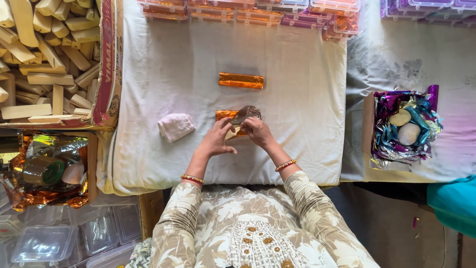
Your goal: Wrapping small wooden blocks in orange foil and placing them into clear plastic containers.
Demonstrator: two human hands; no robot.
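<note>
On the white cloth-covered table [163,74] my two hands meet over a pale bar partly wrapped in orange foil [224,115]. My left hand [217,139] presses on the bar's near side. My right hand [256,130] holds the foil's loose shiny end [246,113] up over the bar. A finished orange foil-wrapped bar [241,80] lies farther back on the cloth. A small folded white cloth [176,126] lies left of my left hand.
A cardboard box of bare pale bars [49,59] stands at the left. Below it a box holds orange foil and a tape roll [43,171]. A box with purple and silver foil and two round stones [404,126] sits at right. Clear plastic boxes [258,12] line the back.
</note>
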